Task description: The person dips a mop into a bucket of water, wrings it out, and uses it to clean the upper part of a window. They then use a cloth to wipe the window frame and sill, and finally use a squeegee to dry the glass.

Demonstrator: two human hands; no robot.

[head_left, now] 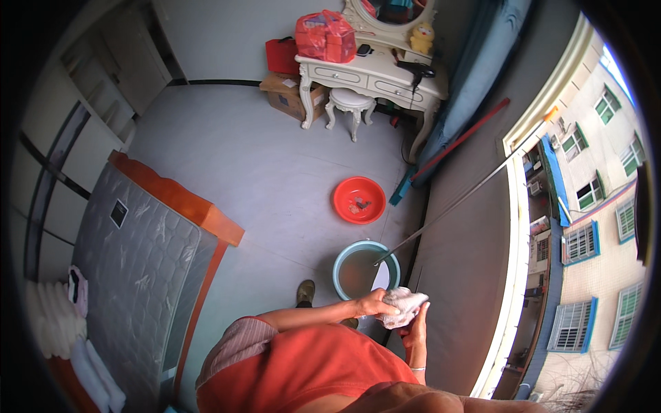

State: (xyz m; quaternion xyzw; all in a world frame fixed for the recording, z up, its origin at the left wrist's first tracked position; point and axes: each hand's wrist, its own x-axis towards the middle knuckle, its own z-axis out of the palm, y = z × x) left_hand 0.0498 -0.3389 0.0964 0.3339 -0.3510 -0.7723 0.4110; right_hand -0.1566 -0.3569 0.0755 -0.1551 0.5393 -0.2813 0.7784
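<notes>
Both hands are at a crumpled, whitish cloth [404, 307] beside the window-side wall. My left hand [375, 303] grips its left side with bent fingers. My right hand [416, 329] presses against it from the right and below, its thumb pointing up and the other fingers partly hidden. Just beyond the cloth stands a blue-green bucket [336, 273] of murky brownish water. A long thin pole [458, 203] with an orange end slants out of that bucket across the window ledge, and something flat and white [381, 277] shows inside near the rim.
A red basin [339, 210] with small scraps inside sits past the bucket. A red-handled broom [460, 140] leans by the blue curtain [475, 76]. At the back are a white dressing table [337, 74] and stool [350, 98]; a bed with a grey mattress [151, 255] is left. The window frame [511, 255] runs along the right.
</notes>
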